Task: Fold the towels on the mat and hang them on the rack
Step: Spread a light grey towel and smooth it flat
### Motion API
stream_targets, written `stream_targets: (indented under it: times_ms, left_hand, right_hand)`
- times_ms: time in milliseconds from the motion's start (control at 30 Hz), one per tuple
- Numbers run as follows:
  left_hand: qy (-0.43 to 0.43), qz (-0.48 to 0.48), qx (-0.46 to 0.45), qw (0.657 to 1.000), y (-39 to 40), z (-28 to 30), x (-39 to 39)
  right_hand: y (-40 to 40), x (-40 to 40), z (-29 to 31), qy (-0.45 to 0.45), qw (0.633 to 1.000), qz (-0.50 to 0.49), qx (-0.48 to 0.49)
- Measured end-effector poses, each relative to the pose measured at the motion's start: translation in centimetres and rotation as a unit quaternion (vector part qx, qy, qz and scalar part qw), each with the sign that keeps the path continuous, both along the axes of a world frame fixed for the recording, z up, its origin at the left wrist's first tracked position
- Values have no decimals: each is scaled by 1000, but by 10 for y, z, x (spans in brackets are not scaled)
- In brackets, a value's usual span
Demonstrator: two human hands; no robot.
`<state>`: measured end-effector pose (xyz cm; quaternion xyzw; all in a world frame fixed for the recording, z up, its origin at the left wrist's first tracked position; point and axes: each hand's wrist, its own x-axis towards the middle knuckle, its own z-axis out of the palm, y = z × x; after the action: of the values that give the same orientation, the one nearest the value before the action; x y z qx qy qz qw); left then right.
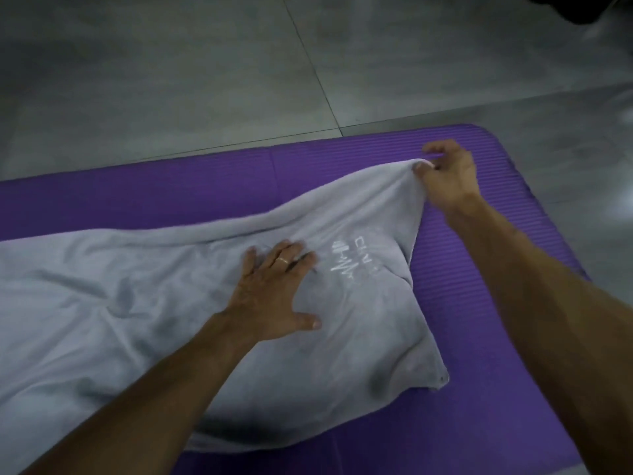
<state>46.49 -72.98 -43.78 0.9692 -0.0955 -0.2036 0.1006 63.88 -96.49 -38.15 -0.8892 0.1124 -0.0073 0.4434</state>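
I find the grey towel (171, 303) spread on the mat (496, 389): soft, light, limp. My left hand (270, 296) presses flat; right hand (448, 173) pinches its corner near the mat's far right corner. Corners grip best.

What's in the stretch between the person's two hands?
Only grey towel, with its white printed logo, lies between the flat left hand and the pinching right hand, in the head view.

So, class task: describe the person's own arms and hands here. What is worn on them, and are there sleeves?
Both forearms are bare, with no sleeves, gloves or watch in view. The left hand wears a plain gold-coloured ring on one finger. The right hand shows no jewellery.
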Motion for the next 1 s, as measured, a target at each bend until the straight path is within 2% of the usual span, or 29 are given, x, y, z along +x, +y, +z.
stream_targets:
  times_ms: [67,100,200,233,333,400,433,467,533,567,667,733,800,833,900,1000]
  left_hand:
    - [-8,3,11,1000,-5,11,11]
    - [-39,15,1,999,-9,18,19]
    - [-189,48,-57,979,-32,31,55]
    - [-215,37,-73,973,-43,32,70]
    - [-191,-81,-65,976,-77,23,114]
    - [-168,-197,-23,966,-92,13,134]
    - [-178,-237,-3,955,-96,9,141]
    - [-193,-251,1,949,-99,7,147]
    - [-216,-204,-52,953,-107,13,152]
    - [-230,-179,-79,953,-112,18,155]
    - [-273,-155,-64,947,-125,29,162]
    - [-273,-145,-25,951,-132,26,164]
    - [-236,-161,7,958,-138,18,161]
    - [-219,-179,25,959,-141,13,158]
    - [-199,-195,51,959,-143,4,154]
    - [-214,-168,28,962,-148,0,153]
  right_hand:
    - [4,3,-2,55,992,-6,113]
    - [3,-1,-8,80,991,-21,103]
    - [-18,-29,-38,105,989,-51,-93]
    - [-22,-45,-41,111,986,-31,-123]
    - [-22,-90,-57,83,980,83,-163]
    - [-21,-109,-63,34,975,110,-191]
    - [-22,-113,-61,19,983,87,-161]
    - [-25,-113,-55,9,996,45,-75]
    - [-37,-108,-41,26,994,-31,104]
    - [-43,-105,-33,28,988,-57,142]
    - [-66,-99,-22,42,989,-104,101]
    - [-83,-106,-23,117,983,-107,90]
    - [-91,-125,-30,203,975,-31,87]
    - [-93,-137,-36,226,973,17,51]
    - [-96,-157,-48,219,974,53,-21]
    - [-109,-170,-46,114,992,-52,-5]
